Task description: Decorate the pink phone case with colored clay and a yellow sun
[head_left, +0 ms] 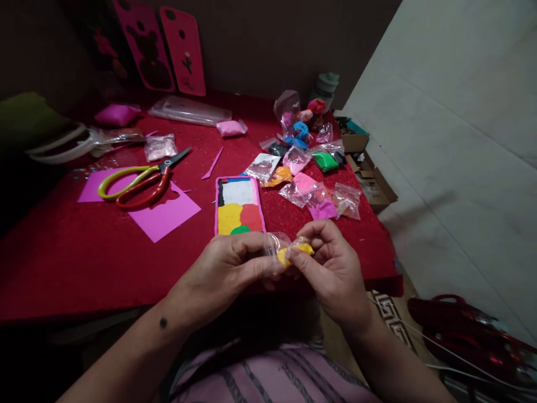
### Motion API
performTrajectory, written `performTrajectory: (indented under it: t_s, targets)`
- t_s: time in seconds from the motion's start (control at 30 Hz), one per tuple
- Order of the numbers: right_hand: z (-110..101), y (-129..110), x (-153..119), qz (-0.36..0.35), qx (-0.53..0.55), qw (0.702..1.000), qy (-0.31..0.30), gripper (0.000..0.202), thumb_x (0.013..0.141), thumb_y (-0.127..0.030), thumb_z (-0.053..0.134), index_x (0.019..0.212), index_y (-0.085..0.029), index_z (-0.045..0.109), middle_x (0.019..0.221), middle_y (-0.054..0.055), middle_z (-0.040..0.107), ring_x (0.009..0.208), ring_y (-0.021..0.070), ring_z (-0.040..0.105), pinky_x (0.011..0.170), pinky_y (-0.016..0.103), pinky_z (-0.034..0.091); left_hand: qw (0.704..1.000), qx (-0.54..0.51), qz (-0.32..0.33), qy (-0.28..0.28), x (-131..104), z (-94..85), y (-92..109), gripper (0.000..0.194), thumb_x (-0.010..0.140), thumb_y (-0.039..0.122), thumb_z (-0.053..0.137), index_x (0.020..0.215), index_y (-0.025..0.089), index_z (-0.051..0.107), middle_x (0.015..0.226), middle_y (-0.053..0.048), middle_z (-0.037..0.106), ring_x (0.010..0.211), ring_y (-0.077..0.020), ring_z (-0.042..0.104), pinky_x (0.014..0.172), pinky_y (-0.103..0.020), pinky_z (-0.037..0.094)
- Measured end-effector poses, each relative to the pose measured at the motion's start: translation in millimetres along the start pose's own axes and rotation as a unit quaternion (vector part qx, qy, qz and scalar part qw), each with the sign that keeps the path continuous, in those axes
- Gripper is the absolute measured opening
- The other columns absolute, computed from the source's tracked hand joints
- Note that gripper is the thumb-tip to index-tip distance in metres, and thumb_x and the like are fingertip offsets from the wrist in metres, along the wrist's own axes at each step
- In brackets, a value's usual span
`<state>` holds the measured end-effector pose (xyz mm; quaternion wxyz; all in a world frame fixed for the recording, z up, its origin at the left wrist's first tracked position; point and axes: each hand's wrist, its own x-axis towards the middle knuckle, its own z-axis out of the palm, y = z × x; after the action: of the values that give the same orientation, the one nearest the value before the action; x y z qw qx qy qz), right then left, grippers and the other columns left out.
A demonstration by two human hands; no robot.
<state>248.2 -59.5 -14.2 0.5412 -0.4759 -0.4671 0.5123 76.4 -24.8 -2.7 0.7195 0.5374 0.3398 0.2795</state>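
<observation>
A small clear plastic bag with yellow modelling clay [283, 257] is held up at the table's front edge. My left hand [235, 260] pinches the bag between thumb and fingers. Across from it, my right hand [333, 266] grips the bag's other side, thumb pressed on the yellow clay. Just behind my hands lies a phone case [239, 193] with a pink border, covered in white, yellow, red, green, black and blue clay patches. Its near end is partly hidden by my left hand.
Scissors [145, 178] with yellow and red handles rest on pink paper [168, 218] at left. Several clay bags [325, 161] crowd the right. Decorated cases [184, 50] lean on the back wall; a bottle [326, 87] stands at the far corner. Open boxes [375, 179] sit beyond the table's right edge.
</observation>
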Motion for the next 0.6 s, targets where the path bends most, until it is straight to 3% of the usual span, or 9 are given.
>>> performTrajectory:
  t_s: [0.07, 0.23, 0.5, 0.6]
  targets:
    - [-1, -1, -2, 0.006, 0.018, 1.0, -0.01, 0.017, 0.084, -0.018, 0.069, 0.091, -0.023, 0.054, 0.071, -0.006, 0.06, 0.056, 0.0044, 0.057, 0.052, 0.013, 0.047, 1.0, -0.018, -0.002, -0.002, -1, 1.1, 2, 0.01, 0.085, 0.02, 0.067, 0.087, 0.02, 0.077, 0.079, 0.0, 0.07, 0.07, -0.0094, 0.061, 0.064, -0.018, 0.049]
    - [-9, -2, -1, 0.065, 0.122, 0.984, -0.116, 0.026, 0.08, -0.017, 0.074, 0.098, -0.022, 0.056, 0.078, -0.004, 0.066, 0.063, 0.0056, 0.063, 0.06, 0.015, 0.053, 1.0, -0.016, -0.009, -0.003, -3, 0.5, 7, 0.011, 0.086, 0.017, 0.065, 0.089, 0.019, 0.075, 0.08, 0.0, 0.069, 0.072, -0.0107, 0.063, 0.067, -0.019, 0.051]
    - [-1, 1, -1, 0.088, 0.121, 0.988, -0.039, 0.029, 0.069, -0.015, 0.083, 0.082, -0.02, 0.057, 0.063, -0.006, 0.065, 0.052, 0.0056, 0.061, 0.051, 0.013, 0.051, 0.987, 0.146, 0.062, -0.01, -3, 0.1, 6, 0.011, 0.089, 0.019, 0.06, 0.081, 0.015, 0.068, 0.078, 0.0, 0.065, 0.072, -0.01, 0.06, 0.066, -0.019, 0.048]
    - [1, 3, -1, 0.108, 0.14, 0.984, -0.036, 0.029, 0.068, -0.017, 0.083, 0.078, -0.02, 0.056, 0.058, -0.007, 0.064, 0.047, 0.0059, 0.059, 0.048, 0.014, 0.051, 0.982, 0.175, 0.057, -0.028, -3, -0.3, 7, 0.011, 0.089, 0.02, 0.061, 0.081, 0.015, 0.067, 0.08, -0.001, 0.067, 0.074, -0.0111, 0.062, 0.068, -0.02, 0.048]
